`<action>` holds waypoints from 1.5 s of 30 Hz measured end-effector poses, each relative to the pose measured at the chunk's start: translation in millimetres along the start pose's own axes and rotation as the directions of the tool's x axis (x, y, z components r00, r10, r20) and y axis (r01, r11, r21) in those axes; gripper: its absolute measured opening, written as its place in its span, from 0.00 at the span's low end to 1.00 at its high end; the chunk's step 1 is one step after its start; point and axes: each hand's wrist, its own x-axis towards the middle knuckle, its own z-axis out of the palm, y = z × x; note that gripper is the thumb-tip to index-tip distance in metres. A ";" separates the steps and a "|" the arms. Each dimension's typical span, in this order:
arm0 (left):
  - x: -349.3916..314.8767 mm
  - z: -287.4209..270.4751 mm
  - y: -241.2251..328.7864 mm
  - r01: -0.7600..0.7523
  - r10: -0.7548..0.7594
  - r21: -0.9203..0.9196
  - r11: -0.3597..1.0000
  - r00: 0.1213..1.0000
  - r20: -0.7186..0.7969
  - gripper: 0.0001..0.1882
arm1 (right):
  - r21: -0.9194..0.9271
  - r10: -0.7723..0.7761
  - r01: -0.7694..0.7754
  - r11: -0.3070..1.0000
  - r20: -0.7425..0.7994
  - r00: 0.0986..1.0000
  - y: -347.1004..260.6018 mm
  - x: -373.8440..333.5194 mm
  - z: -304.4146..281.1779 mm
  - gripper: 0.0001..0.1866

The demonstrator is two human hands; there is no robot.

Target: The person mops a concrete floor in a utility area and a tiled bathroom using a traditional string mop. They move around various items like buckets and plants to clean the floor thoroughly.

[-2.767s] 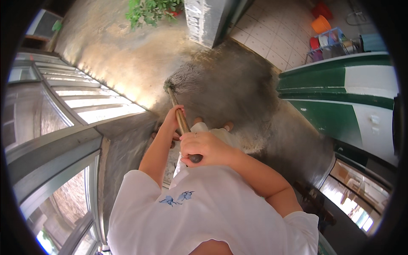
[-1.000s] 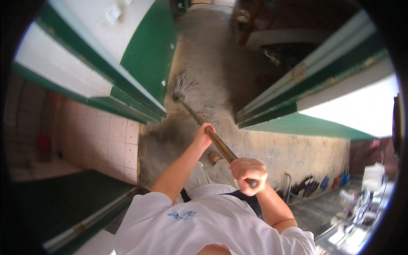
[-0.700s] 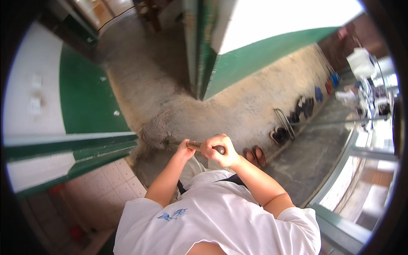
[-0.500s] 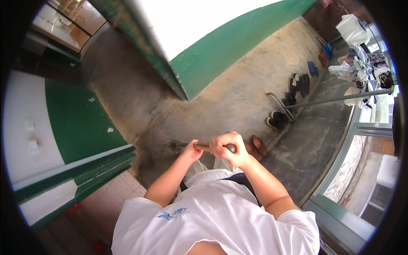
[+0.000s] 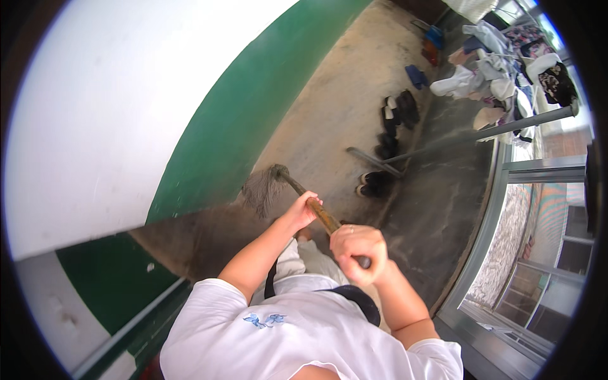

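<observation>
Both my hands grip the wooden handle of a mop. My right hand wraps round the handle near its rounded top end, which pokes out below the fist. Farther down the shaft, my left hand is closed around it. The handle slants away to the upper left. Its grey stringy head rests on the concrete floor, close against the foot of the green and white wall.
Several dark shoes line the floor to the right, with a blue pair farther off. A metal rack stands beside them, under hanging laundry. A window frame runs along the right side.
My view has turned left to right, so the wall now fills the upper left. The mop head has swung up and away, toward the wall foot. Both hands keep hold of the handle.
</observation>
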 end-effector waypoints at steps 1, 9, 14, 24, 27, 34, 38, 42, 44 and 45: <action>20.8 15.4 9.8 0.025 -0.026 0.069 0.997 1.000 0.003 0.06 | -0.057 -0.007 0.005 0.998 -0.039 0.999 7.0 3.2 -7.3 0.07; 203.4 66.1 125.1 0.157 -0.119 0.441 0.883 0.986 -0.113 0.08 | -0.324 -0.171 0.144 0.935 -0.057 0.984 143.9 53.7 -44.7 0.08; 305.3 102.2 212.6 0.253 0.011 0.690 0.678 0.935 -0.353 0.12 | -0.437 -0.076 0.125 0.891 0.127 0.989 263.9 121.2 -90.3 0.09; 385.1 267.4 347.5 0.325 -0.164 0.672 0.665 0.942 -0.294 0.11 | -0.532 -0.006 0.025 0.846 0.036 0.999 380.6 309.7 -254.2 0.10; 459.2 316.7 370.5 0.334 -0.131 0.750 0.570 0.939 -0.319 0.10 | -0.566 0.013 -0.028 0.824 -0.031 0.999 399.3 344.1 -323.7 0.10; 600.3 465.5 426.2 0.317 -0.011 0.886 0.339 0.943 -0.333 0.10 | -0.593 0.006 -0.093 0.800 -0.147 0.989 453.0 428.6 -482.4 0.09; 676.2 563.2 461.0 0.336 0.004 0.888 0.316 0.935 -0.355 0.09 | -0.586 0.081 -0.157 0.795 -0.154 0.985 473.8 492.5 -591.3 0.10; 745.7 639.9 498.2 0.348 -0.019 0.885 0.308 0.933 -0.360 0.10 | -0.574 0.064 -0.162 0.803 -0.188 0.980 481.6 553.0 -685.0 0.11; 778.6 683.1 512.8 0.377 -0.041 0.892 0.249 0.924 -0.379 0.10 | -0.588 0.086 -0.183 0.788 -0.189 0.978 494.7 576.3 -732.2 0.10; 796.1 705.4 519.4 0.390 -0.052 0.895 0.217 0.920 -0.388 0.10 | -0.601 0.058 -0.169 0.781 -0.199 0.978 503.6 587.0 -754.9 0.10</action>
